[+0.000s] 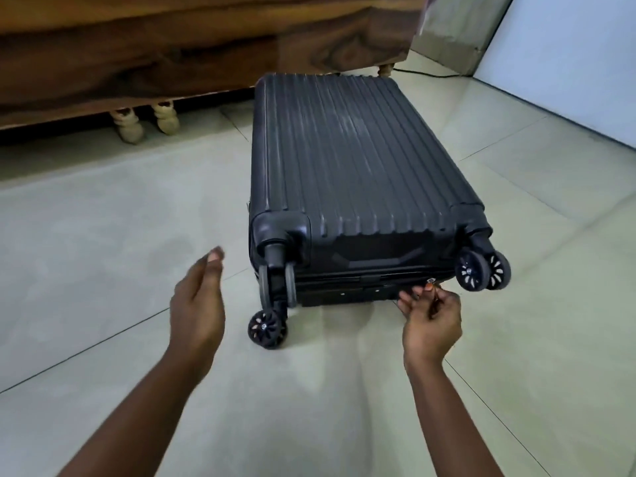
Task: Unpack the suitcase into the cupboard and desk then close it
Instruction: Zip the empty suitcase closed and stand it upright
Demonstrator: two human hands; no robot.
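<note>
Two hands reach toward one suitcase. Our right hand [432, 321] sits at the case's near end, low on its right side, fingers curled in a pinch on a small zipper pull [431, 281] along the seam. Our left hand [198, 304] hovers off the near-left corner, fingers straight and loosely together, holding nothing and apart from the shell.

The dark ribbed suitcase [354, 160] lies flat on the tiled floor [103, 253], shut, its wheeled end toward us. We count three wheel sets in view: one upright at the near-left corner [277, 284], one lying below it on the floor [267, 328], and one double wheel at the near-right corner [481, 270].

The case's far end lies near a wooden piece of furniture [137, 56] standing on turned legs; we see two legs [146, 120] at left and one [385, 69] behind the case. Bare floor spreads wide to the left, nearer us, and to the right as far as a pale wall [568, 63]. A dark cable [430, 74] runs along the far floor.
</note>
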